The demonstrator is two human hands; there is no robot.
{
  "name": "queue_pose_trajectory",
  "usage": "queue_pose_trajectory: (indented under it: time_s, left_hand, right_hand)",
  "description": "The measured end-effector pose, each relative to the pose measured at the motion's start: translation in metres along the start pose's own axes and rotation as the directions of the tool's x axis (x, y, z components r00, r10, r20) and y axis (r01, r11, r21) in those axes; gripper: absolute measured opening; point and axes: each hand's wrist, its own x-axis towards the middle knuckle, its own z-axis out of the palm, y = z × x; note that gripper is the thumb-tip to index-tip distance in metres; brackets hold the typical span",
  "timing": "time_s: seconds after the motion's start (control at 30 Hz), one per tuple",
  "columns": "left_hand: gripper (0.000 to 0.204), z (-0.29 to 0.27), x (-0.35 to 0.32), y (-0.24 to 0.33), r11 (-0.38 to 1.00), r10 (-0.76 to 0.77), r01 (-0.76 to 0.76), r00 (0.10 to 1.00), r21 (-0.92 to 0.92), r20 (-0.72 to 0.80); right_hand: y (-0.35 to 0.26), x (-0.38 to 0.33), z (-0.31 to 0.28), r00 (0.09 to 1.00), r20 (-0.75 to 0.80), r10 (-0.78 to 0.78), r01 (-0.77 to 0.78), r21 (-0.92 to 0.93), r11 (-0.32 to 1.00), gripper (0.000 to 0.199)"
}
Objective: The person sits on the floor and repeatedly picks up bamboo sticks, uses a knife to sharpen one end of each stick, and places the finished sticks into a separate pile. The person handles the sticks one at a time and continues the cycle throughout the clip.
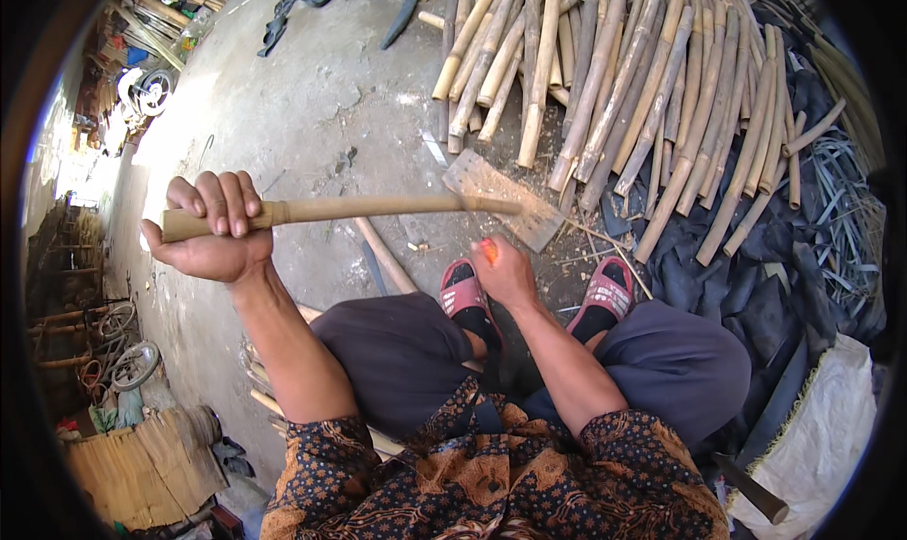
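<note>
A pale tan, slightly curved bamboo pole (364, 208) is held level above a grey concrete floor (312, 115) by one of two bare hands.

The left hand (213, 226) wraps around the pole's thicker end; the thinner end reaches over a flat, light-brown wooden board (480, 175) lying on the floor, though whether the two touch I cannot tell; the right hand (505, 274) is closed around a small red-orange object (488, 250), mostly hidden by the fingers, just below the pole; a pink sandal with pale markings (462, 291) is near that hand on its left; a large pile of tan and grey bamboo poles (624, 86) lies beyond the board to the right, beside crumpled dark sheet material (746, 299).
</note>
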Motion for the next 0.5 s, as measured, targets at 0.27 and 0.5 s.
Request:
queue_pose_trajectory:
  time_s: [0.27, 0.5]
  left_hand:
    - [0.061, 0.010, 0.002, 0.002, 0.993, -0.043, 0.073, 0.950, -0.088, 0.308]
    - [0.061, 0.014, 0.004, -0.001, 0.983, -0.067, 0.119, 0.939, -0.137, 0.338]
  right_hand:
    - [0.011, 0.012, -0.012, 0.979, -0.039, 0.200, -0.201, -0.018, 0.980, 0.035]
    - [-0.011, 0.011, -0.013, 0.995, -0.085, -0.045, 0.056, 0.129, 0.990, 0.032]
